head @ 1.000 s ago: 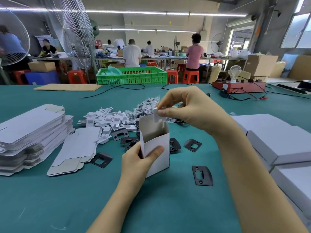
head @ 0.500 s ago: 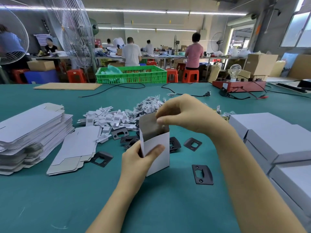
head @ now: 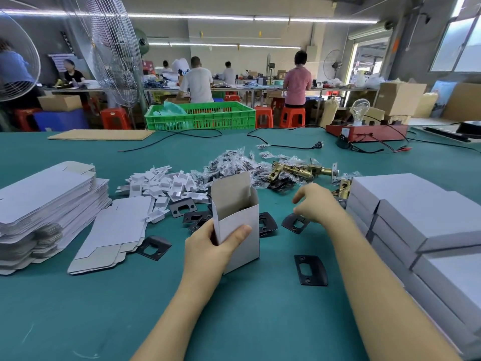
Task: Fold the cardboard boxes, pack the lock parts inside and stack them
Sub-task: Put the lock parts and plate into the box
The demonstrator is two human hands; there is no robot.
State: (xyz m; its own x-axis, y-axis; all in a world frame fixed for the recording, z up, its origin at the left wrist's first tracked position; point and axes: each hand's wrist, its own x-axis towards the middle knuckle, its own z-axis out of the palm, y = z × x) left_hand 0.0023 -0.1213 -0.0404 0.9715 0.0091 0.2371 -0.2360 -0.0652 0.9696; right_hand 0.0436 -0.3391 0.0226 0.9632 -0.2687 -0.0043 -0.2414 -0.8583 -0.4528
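My left hand grips a small white cardboard box standing upright on the green table, its top flap open. My right hand hovers to the right of the box with loosely curled fingers, holding nothing, just above a black strike plate. More black plates lie around the box. White plastic inserts, bagged screws and brass latches are heaped behind it. A stack of flat box blanks sits at the left, with a few loose blanks beside it.
Folded white boxes are stacked along the right edge. A red test device with a bulb, black cables, a cardboard sheet and a green crate stand at the far side. People work at tables behind.
My right hand has left the top of the box, where it put a white insert in, and moved down to the right toward the black plates. The left hand still holds the box.
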